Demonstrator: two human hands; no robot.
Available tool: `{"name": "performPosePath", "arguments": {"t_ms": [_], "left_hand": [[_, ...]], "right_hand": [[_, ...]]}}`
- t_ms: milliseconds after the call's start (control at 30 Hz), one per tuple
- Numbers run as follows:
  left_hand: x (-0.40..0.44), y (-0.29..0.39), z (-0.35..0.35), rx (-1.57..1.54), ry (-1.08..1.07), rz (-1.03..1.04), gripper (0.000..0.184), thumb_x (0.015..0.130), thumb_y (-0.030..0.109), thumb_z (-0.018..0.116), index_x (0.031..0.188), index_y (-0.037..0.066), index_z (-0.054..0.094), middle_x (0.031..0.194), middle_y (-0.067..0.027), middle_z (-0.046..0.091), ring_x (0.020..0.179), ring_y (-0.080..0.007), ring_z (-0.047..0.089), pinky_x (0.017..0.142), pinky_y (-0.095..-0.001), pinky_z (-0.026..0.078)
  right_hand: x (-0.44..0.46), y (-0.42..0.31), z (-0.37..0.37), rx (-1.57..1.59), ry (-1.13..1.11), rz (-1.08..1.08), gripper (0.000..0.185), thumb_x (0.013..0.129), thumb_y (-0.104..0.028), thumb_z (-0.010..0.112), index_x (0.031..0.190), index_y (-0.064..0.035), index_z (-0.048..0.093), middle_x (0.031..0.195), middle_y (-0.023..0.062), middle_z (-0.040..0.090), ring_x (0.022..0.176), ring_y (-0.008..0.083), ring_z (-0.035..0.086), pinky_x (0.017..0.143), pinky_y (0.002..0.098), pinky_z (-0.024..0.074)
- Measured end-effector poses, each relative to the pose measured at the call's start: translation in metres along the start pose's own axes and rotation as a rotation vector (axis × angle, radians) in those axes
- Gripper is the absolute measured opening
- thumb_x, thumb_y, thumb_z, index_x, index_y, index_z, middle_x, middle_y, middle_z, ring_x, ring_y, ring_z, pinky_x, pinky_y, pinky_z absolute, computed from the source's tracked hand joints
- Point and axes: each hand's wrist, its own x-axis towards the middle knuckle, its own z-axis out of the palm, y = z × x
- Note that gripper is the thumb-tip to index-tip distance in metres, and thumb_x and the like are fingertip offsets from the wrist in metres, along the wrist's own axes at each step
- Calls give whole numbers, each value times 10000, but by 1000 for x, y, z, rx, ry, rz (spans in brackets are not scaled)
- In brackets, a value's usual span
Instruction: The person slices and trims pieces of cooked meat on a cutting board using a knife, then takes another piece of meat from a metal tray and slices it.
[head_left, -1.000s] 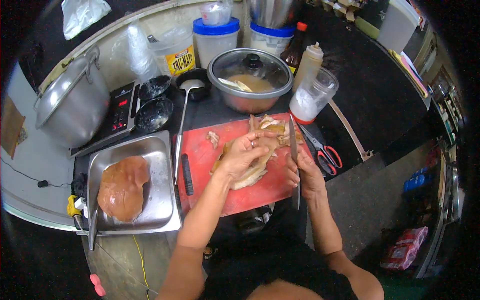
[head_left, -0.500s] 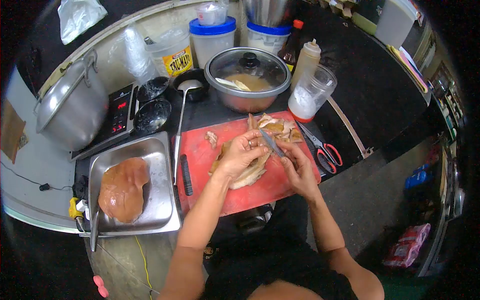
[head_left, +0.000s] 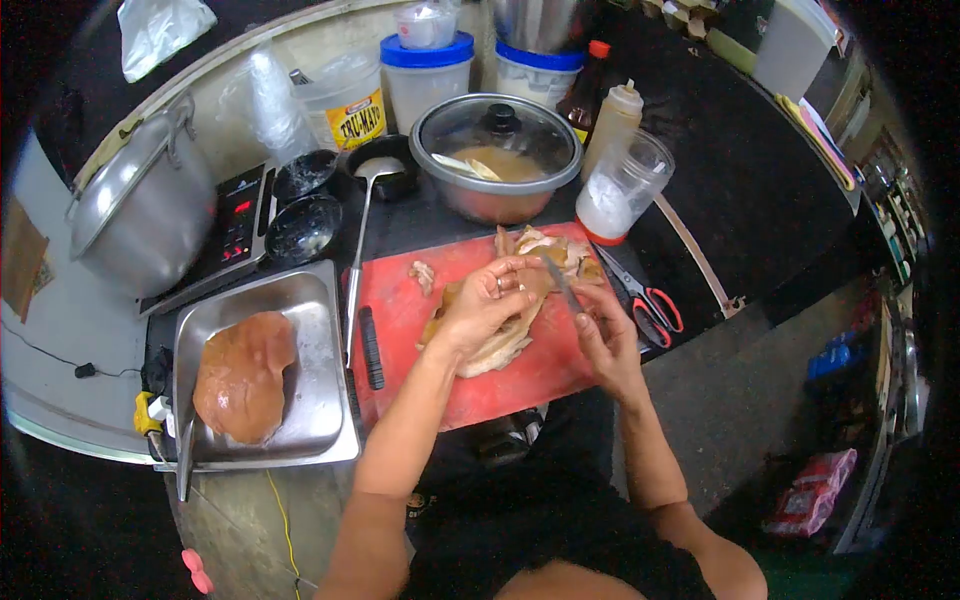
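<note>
My left hand (head_left: 488, 308) is over the red cutting board (head_left: 400, 300), its fingers closed on a piece of light brown meat (head_left: 500, 350) that lies partly under the palm. In my right hand (head_left: 608, 342) is a knife (head_left: 565, 287), its blade pointing up and to the left, close to the left fingertips. Cut pieces of meat (head_left: 570, 252) sit at the board's far right corner. A small scrap (head_left: 422, 277) lies at the far left of the board. The exact contact between blade and meat is hidden by the fingers.
A metal tray (head_left: 320, 400) with a large brown piece of meat (head_left: 243, 378) stands left of the board. A ladle (head_left: 356, 270) lies between them. Red-handled scissors (head_left: 655, 310) lie at the right. Behind are a lidded pot (head_left: 500, 200), a salt-like powder jar (head_left: 615, 200) and an induction cooker (head_left: 240, 235).
The knife has swung from upright at the board's right side to a slant beside my left fingers, and my right hand has turned with it. My left hand has hardly moved.
</note>
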Motion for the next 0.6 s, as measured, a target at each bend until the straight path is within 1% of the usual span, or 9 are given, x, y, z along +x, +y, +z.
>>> {"name": "performPosePath", "arguments": {"t_ms": [67,167,300,367,433,533,600], "left_hand": [[-1,-2,-2,-3,-26,35,443,834,-63,577,1261,25,498,1081,-60,628,958,-108,607,820,-241,505],[-4,3,2,77,-38,36,491,817,-75,586,1285,29,482,1079,-52,624,960,-107,604,828,-242,501],[-3,2,1,66,-43,40,530,802,-89,594,1304,25,467,1086,-54,623,970,-109,600,839,-245,498],[-2,1,2,61,-29,46,533,799,-94,593,1303,23,467,1085,-56,625,971,-110,600,843,-246,497],[-2,0,1,55,-24,26,526,795,-108,600,1291,16,476,1122,-52,603,993,-108,589,870,-246,484],[-1,2,2,67,-11,10,515,795,-110,605,1281,11,484,1132,-48,595,1007,-107,582,885,-245,479],[-2,1,3,53,-9,-1,509,797,-106,607,1277,11,486,1125,-45,596,1006,-106,583,883,-244,480]], "right_hand": [[0,-8,6,-74,-55,-50,397,895,28,496,1288,-4,454,1230,121,543,1153,208,530,964,333,424],[3,-10,10,-123,-87,-51,408,884,34,501,1287,-7,452,1261,146,538,1156,244,540,968,349,425],[5,-9,11,-228,-102,-59,395,874,35,511,1265,-9,473,1228,168,564,1122,264,569,942,350,441],[6,-5,12,-257,-92,-111,380,875,35,513,1253,-5,486,1150,138,578,1064,219,571,906,317,442],[8,5,14,-269,-62,-229,367,883,33,512,1248,1,495,1025,73,586,966,124,563,847,254,436],[6,1,13,-244,-71,-155,333,881,39,507,1212,12,507,1115,119,595,1088,162,550,922,286,420],[6,7,12,-273,-47,-181,329,882,36,508,1210,17,508,1114,117,594,1079,159,549,924,283,416]]}}
